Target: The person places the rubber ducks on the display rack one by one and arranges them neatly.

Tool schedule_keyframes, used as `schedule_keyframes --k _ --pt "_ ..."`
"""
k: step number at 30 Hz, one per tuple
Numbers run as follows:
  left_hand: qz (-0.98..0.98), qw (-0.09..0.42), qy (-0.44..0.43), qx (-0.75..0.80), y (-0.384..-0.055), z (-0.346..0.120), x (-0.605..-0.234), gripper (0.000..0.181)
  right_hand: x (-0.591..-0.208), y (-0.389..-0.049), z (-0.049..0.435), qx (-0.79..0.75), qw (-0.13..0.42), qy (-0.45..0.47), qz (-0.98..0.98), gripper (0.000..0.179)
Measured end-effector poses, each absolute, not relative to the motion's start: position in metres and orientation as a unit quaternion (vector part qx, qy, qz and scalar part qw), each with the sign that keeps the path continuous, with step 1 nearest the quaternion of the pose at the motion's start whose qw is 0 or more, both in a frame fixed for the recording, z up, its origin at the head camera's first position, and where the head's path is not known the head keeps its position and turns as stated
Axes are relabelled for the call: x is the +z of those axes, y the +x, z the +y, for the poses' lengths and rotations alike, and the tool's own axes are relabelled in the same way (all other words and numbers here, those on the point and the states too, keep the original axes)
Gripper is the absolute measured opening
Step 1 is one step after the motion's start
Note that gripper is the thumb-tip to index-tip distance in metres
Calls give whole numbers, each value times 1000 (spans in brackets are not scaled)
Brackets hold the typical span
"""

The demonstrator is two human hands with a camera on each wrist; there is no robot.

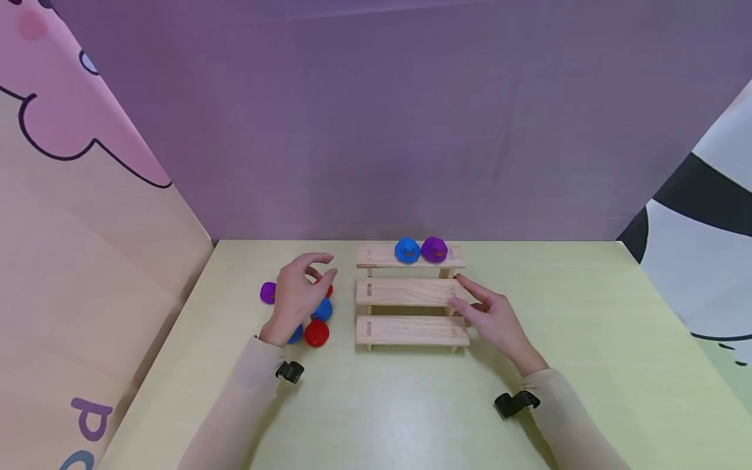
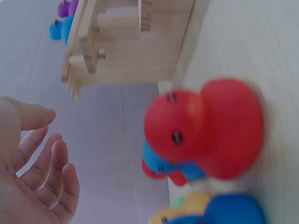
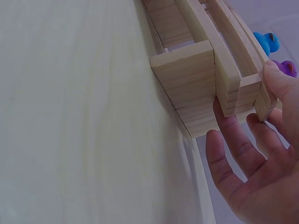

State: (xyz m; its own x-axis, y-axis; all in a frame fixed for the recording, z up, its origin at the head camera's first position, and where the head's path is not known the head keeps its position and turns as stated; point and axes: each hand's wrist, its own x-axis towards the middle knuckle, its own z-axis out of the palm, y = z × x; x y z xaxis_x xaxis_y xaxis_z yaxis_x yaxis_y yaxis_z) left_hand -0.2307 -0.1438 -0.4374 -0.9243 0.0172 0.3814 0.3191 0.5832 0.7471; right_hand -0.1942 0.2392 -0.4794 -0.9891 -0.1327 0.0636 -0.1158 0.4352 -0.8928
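A three-step wooden stand (image 1: 405, 292) stands at the middle of the table. On its top step sit a blue duck (image 1: 407, 250) and a purple duck (image 1: 435, 250), side by side. My right hand (image 1: 496, 323) holds the right end of the middle step, thumb on the board and fingers around its end. Left of the stand, my left hand (image 1: 294, 290) hovers over several toy ducks with bent fingers and nothing between them. Around it lie a red duck (image 1: 316, 333), a blue duck (image 1: 322, 309) and a purple duck (image 1: 267, 292); the hand partly hides others.
The pale table (image 1: 399, 405) ends at a purple backdrop (image 1: 405, 130) just behind the stand. Printed panels flank both sides. In the left wrist view, a yellow duck (image 2: 196, 203) shows partly at the bottom.
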Motion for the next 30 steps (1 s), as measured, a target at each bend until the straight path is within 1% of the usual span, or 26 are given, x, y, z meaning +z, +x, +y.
schedule_keyframes --k 11,21,24,30 --pt "-889 166 -57 -424 -230 -185 -446 29 -481 -198 237 -530 6 -78 844 62" --pt "-894 158 9 -420 -237 -227 -459 26 -480 -197 236 -534 4 -81 842 62" --pt "-897 145 21 -417 -236 -237 -464 28 -479 -198 236 -535 5 -82 841 62" --pt "-910 100 45 -399 -230 -252 -474 31 -480 -197 236 -525 6 -82 847 63"
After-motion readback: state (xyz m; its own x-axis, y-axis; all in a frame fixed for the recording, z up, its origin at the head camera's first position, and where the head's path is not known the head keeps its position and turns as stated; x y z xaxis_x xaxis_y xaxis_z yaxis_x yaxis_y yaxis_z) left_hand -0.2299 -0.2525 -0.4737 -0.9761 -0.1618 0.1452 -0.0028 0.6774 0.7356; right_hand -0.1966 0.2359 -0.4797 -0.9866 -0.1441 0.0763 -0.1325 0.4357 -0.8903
